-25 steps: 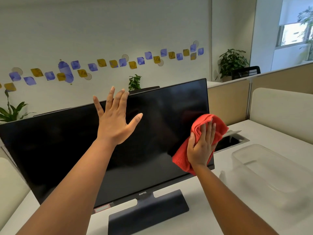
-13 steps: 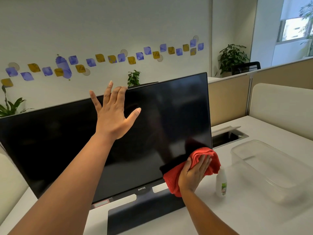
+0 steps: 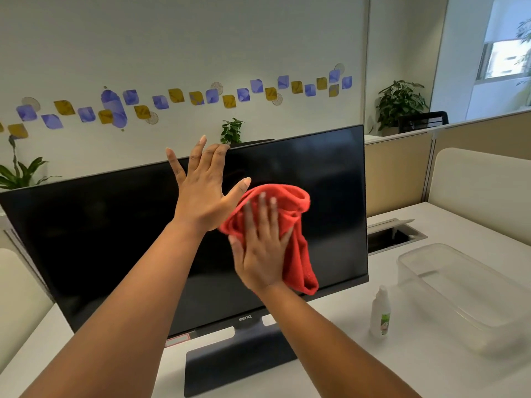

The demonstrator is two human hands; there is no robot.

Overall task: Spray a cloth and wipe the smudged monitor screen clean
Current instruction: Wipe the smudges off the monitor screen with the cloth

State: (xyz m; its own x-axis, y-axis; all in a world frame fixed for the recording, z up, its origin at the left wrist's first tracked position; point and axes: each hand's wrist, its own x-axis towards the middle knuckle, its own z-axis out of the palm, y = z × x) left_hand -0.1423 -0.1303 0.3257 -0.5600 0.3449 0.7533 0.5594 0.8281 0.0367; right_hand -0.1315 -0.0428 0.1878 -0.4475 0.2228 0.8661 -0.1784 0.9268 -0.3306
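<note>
A wide black monitor (image 3: 330, 179) stands on a white desk (image 3: 344, 369), its screen dark. My right hand (image 3: 260, 248) presses a bunched red cloth (image 3: 296, 248) flat against the middle of the screen, fingers spread over the cloth. My left hand (image 3: 202, 191) rests open against the screen, its fingertips at the monitor's top edge, its thumb touching the cloth. A small clear spray bottle (image 3: 380, 313) stands upright on the desk, right of the monitor's base (image 3: 238, 360).
A clear plastic bin (image 3: 465, 294) sits on the desk at the right. Behind it is an open cable hatch (image 3: 393, 235). Beige partitions (image 3: 471, 179) border the desk's right side. Potted plants stand behind the monitor.
My right hand has carried the red cloth from the screen's lower right corner up and left to its middle. My left hand has stayed at the top edge.
</note>
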